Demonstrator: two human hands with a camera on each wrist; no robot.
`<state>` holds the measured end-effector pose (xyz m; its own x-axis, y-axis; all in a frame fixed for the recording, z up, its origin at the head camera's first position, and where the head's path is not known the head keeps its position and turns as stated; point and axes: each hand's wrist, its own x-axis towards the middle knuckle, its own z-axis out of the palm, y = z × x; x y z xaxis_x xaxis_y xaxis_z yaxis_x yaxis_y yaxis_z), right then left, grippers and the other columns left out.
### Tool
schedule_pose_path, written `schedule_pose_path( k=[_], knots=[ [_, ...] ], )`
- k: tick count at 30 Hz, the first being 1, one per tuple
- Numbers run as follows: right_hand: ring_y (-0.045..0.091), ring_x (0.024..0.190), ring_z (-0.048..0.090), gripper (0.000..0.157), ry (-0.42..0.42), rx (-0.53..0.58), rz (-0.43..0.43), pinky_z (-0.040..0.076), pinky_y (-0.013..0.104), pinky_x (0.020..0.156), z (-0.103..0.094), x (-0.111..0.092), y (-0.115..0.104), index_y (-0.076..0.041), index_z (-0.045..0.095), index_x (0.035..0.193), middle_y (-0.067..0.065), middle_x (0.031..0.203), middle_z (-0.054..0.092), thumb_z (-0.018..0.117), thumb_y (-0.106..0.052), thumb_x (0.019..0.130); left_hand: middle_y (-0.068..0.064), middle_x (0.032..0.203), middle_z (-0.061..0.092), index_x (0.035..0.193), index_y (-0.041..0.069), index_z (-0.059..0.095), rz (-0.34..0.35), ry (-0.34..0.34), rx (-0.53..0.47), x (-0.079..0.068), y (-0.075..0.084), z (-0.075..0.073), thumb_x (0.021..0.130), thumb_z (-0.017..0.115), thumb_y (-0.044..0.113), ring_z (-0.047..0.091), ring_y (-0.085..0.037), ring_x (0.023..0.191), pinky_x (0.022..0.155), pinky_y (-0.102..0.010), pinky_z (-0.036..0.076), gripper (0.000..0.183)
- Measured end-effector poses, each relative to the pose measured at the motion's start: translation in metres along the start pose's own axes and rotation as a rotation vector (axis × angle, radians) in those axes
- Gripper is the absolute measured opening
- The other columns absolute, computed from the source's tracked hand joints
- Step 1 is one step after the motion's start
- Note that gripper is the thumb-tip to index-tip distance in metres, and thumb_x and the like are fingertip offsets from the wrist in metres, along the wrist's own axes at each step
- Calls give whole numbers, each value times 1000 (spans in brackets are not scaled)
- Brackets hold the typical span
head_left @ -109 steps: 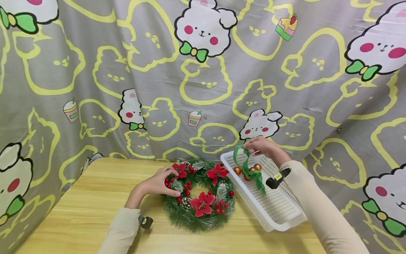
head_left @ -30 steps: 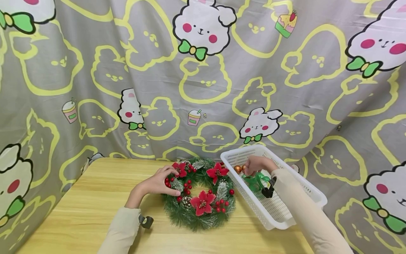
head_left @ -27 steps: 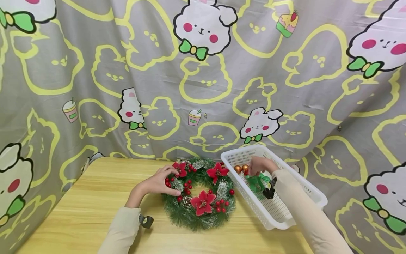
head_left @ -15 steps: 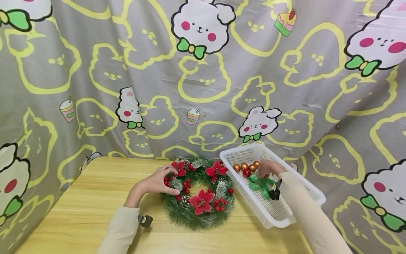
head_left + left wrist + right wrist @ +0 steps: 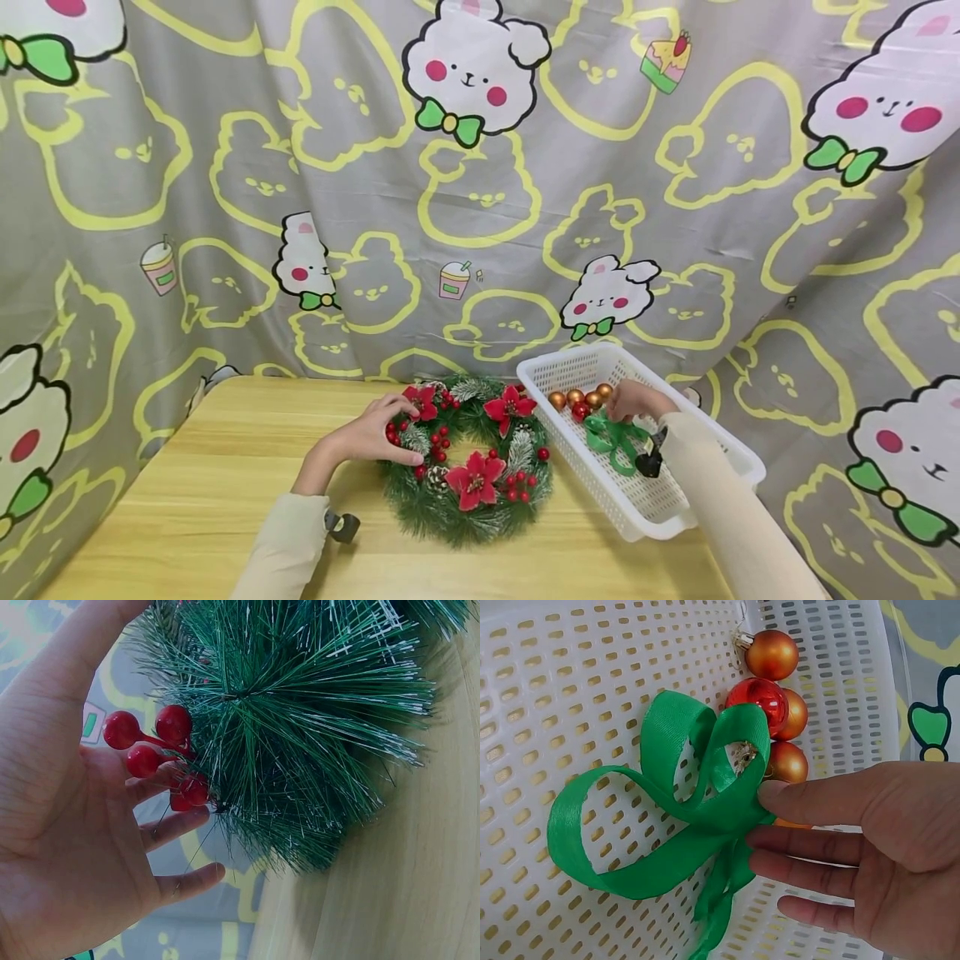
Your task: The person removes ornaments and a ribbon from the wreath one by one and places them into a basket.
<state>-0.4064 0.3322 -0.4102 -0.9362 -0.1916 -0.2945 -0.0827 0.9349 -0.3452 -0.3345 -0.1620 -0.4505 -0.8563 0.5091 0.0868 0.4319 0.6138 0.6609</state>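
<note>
A green wreath (image 5: 480, 523) with red poinsettias, red berries and pinecones lies on the table. My left hand (image 5: 366, 433) rests at its left side, thumb and fingers spread apart. In the left wrist view the fingers reach beside the red berries (image 5: 120, 730), fingertips at the needles' edge. My right hand (image 5: 636, 402) is down inside the white basket (image 5: 592, 483). Its thumb and fingers pinch a green ribbon (image 5: 630, 874), folded into loops in the right wrist view. Several orange baubles (image 5: 557, 401) and a shiny red bauble (image 5: 757, 705) lie close by.
The light wooden table (image 5: 225, 467) extends left of the wreath. Behind it hangs a grey curtain (image 5: 480, 317) with a rabbit print, close to the table's back edge. The basket stands at an angle right of the wreath, its walls perforated.
The right hand has lowered the ribbon from above the basket into it, where it now sits in loops. Lately that hand has shifted slightly right, uncovering the baubles. The left hand stays at the wreath.
</note>
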Motion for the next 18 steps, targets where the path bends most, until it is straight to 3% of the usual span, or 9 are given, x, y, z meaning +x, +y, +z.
schedule_pose_path(
  k=[7, 13, 18],
  knots=[
    [16, 65, 57, 8, -13, -8, 19, 46, 35, 62, 1, 2, 0, -2, 70, 89, 2, 72, 65, 68, -7, 83, -7, 147, 26, 127, 21, 50, -3, -7, 6, 1, -1, 0, 68, 77, 54, 22, -34, 135, 98, -61, 31, 73],
    [16, 62, 55, 6, -9, -5, 17, 38, 27, 54, -1, 3, -2, -2, 70, 86, 4, 69, 64, 68, -6, 82, -8, 148, 27, 128, 20, 50, -5, 1, 8, 0, 2, -1, 68, 78, 54, 21, -35, 135, 99, -60, 31, 74],
    [19, 72, 62, 13, -14, -5, 31, 48, 37, 65, -1, 1, -2, -3, 70, 94, 3, 82, 67, 68, -4, 81, -8, 147, 27, 128, 19, 50, -5, -1, 5, 0, 3, -1, 68, 78, 54, 21, -35, 135, 99, -61, 30, 75]
  ],
)
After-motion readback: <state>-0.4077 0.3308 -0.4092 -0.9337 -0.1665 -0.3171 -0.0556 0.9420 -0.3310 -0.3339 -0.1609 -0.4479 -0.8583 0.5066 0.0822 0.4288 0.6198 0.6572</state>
